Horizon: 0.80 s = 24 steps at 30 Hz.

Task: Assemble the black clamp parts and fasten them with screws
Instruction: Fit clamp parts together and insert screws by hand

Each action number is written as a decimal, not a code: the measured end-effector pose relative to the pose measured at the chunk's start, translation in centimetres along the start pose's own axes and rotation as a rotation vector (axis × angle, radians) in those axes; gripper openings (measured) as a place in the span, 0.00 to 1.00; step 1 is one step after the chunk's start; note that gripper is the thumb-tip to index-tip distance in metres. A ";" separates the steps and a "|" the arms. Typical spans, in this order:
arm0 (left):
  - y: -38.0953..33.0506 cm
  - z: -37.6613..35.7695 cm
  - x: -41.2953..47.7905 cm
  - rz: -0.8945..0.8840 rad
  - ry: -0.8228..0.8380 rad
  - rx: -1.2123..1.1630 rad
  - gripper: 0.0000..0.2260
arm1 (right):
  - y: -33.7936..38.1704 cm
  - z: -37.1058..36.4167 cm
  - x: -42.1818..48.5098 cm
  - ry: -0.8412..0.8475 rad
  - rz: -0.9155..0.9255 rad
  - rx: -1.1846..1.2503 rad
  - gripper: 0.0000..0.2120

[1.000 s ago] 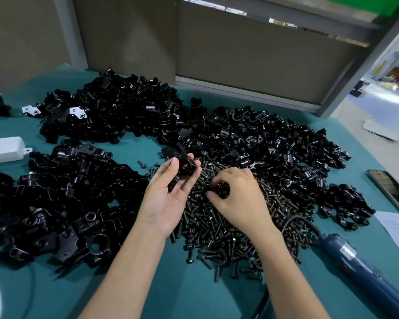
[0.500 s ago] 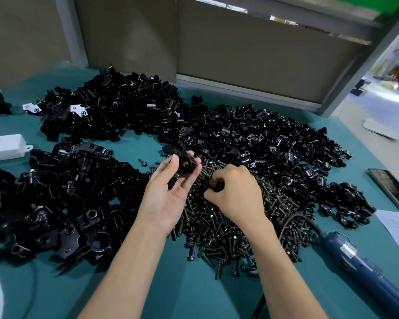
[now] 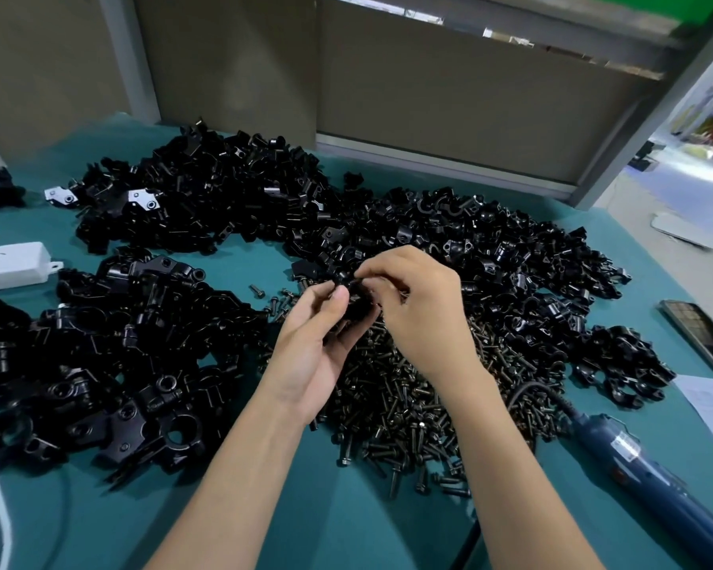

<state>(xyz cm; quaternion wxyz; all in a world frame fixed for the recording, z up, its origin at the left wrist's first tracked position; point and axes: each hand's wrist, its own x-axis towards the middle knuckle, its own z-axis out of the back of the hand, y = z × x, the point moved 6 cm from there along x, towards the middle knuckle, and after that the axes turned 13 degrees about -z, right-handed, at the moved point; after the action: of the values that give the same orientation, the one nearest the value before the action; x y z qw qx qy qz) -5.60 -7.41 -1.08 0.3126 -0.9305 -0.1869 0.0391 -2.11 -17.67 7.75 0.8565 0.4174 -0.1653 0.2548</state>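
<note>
Two hands meet mid-table: the left hand [image 3: 313, 347] cradles the black clamp part [image 3: 357, 308] in curled fingers, and the right hand [image 3: 422, 312] pinches its far edge above the screw pile [image 3: 404, 405]. The part is judged small, light, rigid and smooth; hold it by its flat sides, clear of the screw holes.

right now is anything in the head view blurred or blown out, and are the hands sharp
Head view: doorway at far right blown out and smeared; left hand and right hand fairly sharp; the black clamp part they grip melts into the dark pile behind, detail lost.
</note>
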 end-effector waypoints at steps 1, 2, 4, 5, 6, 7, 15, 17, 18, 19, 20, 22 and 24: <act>0.1 -0.1 0.0 -0.002 0.014 0.032 0.17 | 0.2 -0.2 0.0 0.003 0.023 -0.028 0.07; 0.1 -0.1 -0.1 -0.004 0.022 0.057 0.15 | 0.3 -0.3 0.0 0.001 0.042 -0.054 0.07; 0.2 -0.1 0.0 -0.009 0.024 0.089 0.10 | 0.5 -0.5 0.0 0.008 0.071 -0.075 0.07; 0.1 -0.1 0.0 -0.014 0.026 0.103 0.09 | 0.6 -0.6 0.0 0.019 0.088 -0.071 0.07; 0.1 -0.1 0.0 -0.020 0.032 0.121 0.09 | 0.7 -0.6 0.0 0.029 0.104 -0.063 0.06; 0.1 -0.1 0.0 -0.028 0.041 0.140 0.08 | 0.8 -0.6 -0.1 0.034 0.115 -0.051 0.07; -0.7 -0.2 -0.1 -0.062 0.012 0.028 0.13 | -0.6 -0.4 -0.9 0.186 -0.108 0.265 0.24; -1.0 0.0 0.0 -0.083 -0.007 -0.038 0.15 | -1.5 -0.1 -1.4 0.141 -0.140 0.245 0.23; -1.2 0.2 0.1 -0.095 -0.025 -0.070 0.15 | -2.0 0.2 -1.7 0.125 -0.168 0.214 0.20; -1.3 0.3 0.2 -0.106 -0.048 -0.101 0.15 | -2.5 0.3 -2.0 0.146 -0.195 0.164 0.16; -1.5 0.5 0.3 -0.114 -0.069 -0.128 0.15 | -2.9 0.2 -2.4 0.210 -0.217 0.089 0.14; -1.8 0.9 0.5 -0.124 -0.095 -0.167 0.14 | -3.4 -0.6 -3.4 0.391 -0.229 -0.101 0.11; -1.9 1.2 0.7 -0.128 -0.106 -0.187 0.12 | -3.3 -1.2 -4.6 0.502 -0.189 -0.219 0.08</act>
<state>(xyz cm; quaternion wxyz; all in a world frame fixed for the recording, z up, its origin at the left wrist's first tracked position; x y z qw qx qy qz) -5.81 -5.09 -0.89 0.2157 -0.9384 -0.2650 0.0507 -3.85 -19.77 2.65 0.9305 0.2598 0.0651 0.2497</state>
